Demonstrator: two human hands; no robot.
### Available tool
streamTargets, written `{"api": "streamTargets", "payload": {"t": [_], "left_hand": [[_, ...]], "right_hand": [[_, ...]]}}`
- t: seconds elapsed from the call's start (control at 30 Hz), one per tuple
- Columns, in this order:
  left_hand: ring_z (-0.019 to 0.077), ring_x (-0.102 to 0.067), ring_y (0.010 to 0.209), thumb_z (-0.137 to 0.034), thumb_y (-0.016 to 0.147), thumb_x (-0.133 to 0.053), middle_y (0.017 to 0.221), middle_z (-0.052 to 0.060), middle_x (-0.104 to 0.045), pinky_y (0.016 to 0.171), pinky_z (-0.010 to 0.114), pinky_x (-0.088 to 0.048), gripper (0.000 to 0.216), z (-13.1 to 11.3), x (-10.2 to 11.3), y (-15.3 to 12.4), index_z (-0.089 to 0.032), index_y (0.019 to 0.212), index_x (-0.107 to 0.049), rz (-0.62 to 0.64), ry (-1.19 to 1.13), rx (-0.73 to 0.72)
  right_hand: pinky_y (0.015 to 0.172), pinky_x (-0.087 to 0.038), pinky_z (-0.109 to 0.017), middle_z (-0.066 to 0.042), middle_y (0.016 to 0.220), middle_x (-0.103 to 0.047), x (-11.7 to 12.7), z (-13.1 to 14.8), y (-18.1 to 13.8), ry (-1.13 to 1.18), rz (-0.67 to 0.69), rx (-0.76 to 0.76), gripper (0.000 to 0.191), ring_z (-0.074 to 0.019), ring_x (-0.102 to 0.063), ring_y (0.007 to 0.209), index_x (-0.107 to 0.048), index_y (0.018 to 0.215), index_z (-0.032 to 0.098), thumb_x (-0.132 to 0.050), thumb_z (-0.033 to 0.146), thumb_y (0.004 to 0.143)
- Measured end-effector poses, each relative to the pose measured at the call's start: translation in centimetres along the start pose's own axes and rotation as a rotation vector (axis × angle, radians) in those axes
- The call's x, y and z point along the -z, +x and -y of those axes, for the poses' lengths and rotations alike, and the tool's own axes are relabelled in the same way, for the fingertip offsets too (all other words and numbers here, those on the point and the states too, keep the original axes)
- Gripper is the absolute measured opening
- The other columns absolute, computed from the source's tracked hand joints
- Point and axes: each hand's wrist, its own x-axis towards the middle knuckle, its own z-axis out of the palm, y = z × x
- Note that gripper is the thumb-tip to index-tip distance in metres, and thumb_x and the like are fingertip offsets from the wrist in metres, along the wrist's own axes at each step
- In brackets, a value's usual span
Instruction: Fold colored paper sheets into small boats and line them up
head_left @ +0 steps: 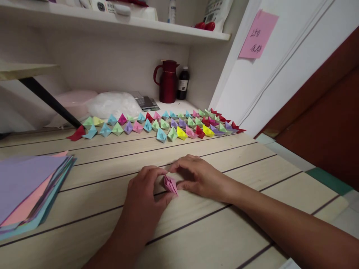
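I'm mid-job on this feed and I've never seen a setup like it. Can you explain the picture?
There is no machine here: these are a person's own bare hands. The single picture comes from a camera worn on their head, looking forward and down. On the striped wooden table, many colourful origami boats stand in rows towards the back, and a stack of coloured paper lies at the left. The left hand holds a pink folded paper between thumb and fingers. The right hand has its fingertips close against it; whether they grip is hard to tell.
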Motion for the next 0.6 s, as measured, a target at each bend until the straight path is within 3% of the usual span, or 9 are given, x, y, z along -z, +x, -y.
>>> {"api": "streamTargets", "payload": {"t": [0.37, 0.6], "left_hand": [[0.0234, -0.063, 0.092, -0.010, 0.069, -0.064, 0.094, 0.001, -0.072, 0.086, 0.043, -0.046, 0.021, -0.5, 0.3, -0.2, -0.025, 0.083, -0.068, 0.030, 0.054, -0.022], [0.0231, -0.065, 0.089, -0.009, 0.070, -0.063, 0.090, 0.001, -0.074, 0.084, 0.041, -0.046, 0.020, -0.7, 0.1, 0.0, -0.024, 0.081, -0.069, -0.001, 0.099, -0.057]], "right_hand": [[0.075, -0.044, -0.030, -0.003, 0.094, -0.068, -0.8, 0.1, 0.0, 0.060, -0.049, 0.050, 0.025, -0.0178, -0.060, 0.086, -0.064, 0.103, 0.021, -0.074, 0.027, 0.080], [0.074, -0.044, -0.028, -0.001, 0.083, -0.068, -1.2, 0.2, 0.1, 0.080, -0.070, 0.050, 0.009, -0.0152, -0.060, 0.079, -0.064, 0.085, 0.019, -0.072, 0.022, 0.082]]}}
